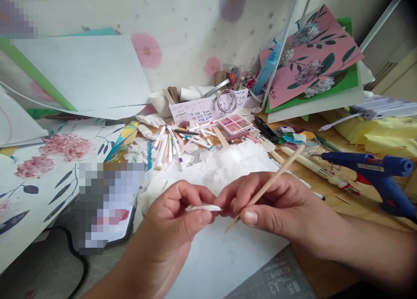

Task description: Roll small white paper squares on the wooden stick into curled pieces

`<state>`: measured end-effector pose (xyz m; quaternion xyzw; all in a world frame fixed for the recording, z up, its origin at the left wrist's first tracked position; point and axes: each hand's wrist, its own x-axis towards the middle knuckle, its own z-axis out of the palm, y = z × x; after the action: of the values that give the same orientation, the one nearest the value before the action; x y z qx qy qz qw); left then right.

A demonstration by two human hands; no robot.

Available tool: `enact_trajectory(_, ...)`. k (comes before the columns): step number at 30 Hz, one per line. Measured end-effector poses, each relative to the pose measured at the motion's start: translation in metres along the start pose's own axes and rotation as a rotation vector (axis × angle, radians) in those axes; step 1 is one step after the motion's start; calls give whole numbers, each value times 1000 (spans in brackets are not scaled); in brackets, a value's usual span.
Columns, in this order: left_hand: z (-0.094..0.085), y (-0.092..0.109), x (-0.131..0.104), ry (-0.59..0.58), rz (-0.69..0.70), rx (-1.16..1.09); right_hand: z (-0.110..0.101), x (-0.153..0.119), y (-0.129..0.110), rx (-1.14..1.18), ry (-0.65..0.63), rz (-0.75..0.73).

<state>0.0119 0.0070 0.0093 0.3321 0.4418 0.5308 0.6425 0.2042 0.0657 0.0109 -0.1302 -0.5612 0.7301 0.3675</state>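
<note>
Between the thumb and fingers of my left hand is pinched a small folded piece of white tissue paper. My right hand grips a thin wooden stick, slanting from upper right to its pointed lower end. The right fingertips are close to the tissue's right end; whether they touch it is hard to tell. Below both hands lies a white sheet of paper. Just beyond them is a loose pile of white tissue pieces.
A blue glue gun rests at the right. Several markers and a pink makeup palette lie behind the tissue. A phone sits left on the cutting mat. Flower pictures stand at right and lie at left.
</note>
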Motion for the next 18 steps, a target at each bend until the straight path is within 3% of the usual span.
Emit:
enact_trajectory(4, -5, -4, 2, 22, 94, 206, 1, -1, -1, -11, -12, -38)
enact_trajectory(8, -12, -3, 5, 125, 459, 691, 5, -3, -4, -138, 40, -80)
enact_trajectory(12, -13, 3, 3, 199, 768, 1029, 8, -8, -8, -221, 72, 12)
enact_trajectory(14, -10, 5, 1, 162, 806, 1075, 8, -10, -11, -209, 70, 56)
enact_trajectory(18, -6, 6, 0, 75, 724, 973, 6, -11, -12, -89, 49, 98)
